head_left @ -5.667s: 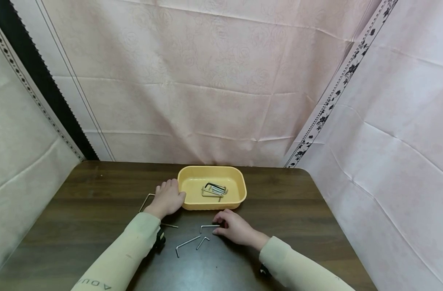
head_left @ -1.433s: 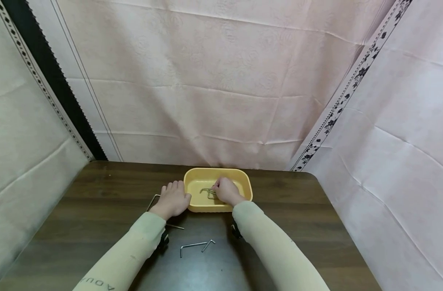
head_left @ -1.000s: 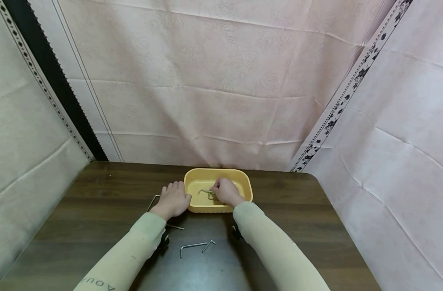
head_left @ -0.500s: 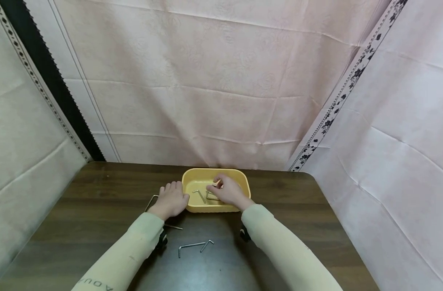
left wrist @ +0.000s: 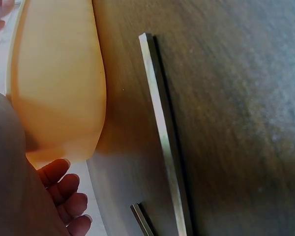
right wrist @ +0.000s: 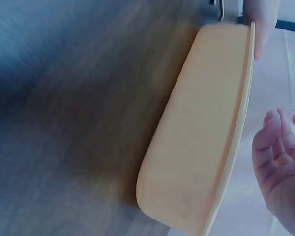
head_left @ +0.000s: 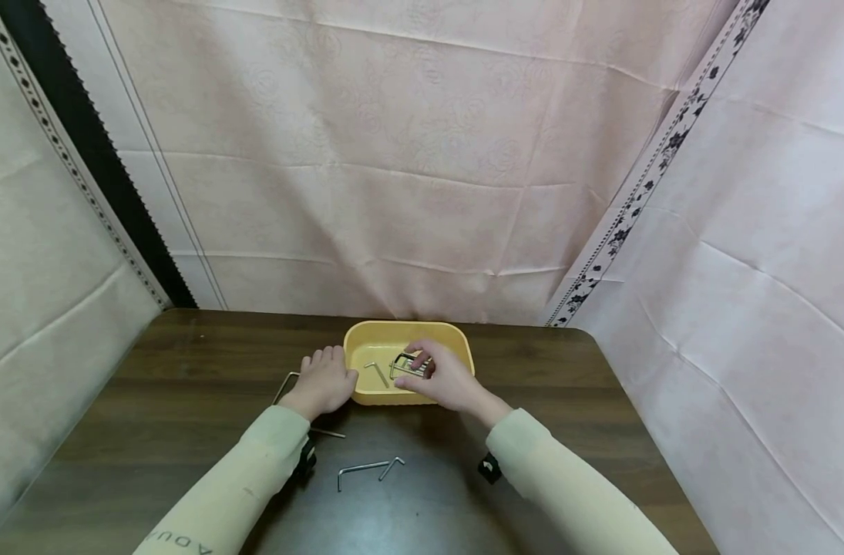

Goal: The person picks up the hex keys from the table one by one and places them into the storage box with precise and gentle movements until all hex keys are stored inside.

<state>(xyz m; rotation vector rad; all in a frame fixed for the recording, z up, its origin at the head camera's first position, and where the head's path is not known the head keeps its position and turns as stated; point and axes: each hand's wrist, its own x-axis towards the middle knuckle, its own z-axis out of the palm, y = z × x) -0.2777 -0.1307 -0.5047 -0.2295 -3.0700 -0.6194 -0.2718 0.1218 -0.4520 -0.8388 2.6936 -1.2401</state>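
Note:
My left hand holds the left end of the yellow plastic tray, thumb at its rim. In the left wrist view its fingers bend down past the tray's corner. Above the tray's right half my right hand has its thumb and fingers apart, nothing pinched between them. Below those fingers lies a pile of hex keys, brassy, silvery and one black, partly hidden by the hand. One silvery hex key lies separately to the left inside the tray.
On the dark wooden table, a long silvery hex key and a short one lie in front of the tray. A large brassy hex key is partly covered by the left arm. Pale cloth hangs behind.
My right hand moved from the table into the tray, then spread its fingers and drew back slightly right. A silvery hex key left the table; one now lies apart in the tray. Left hand stays put.

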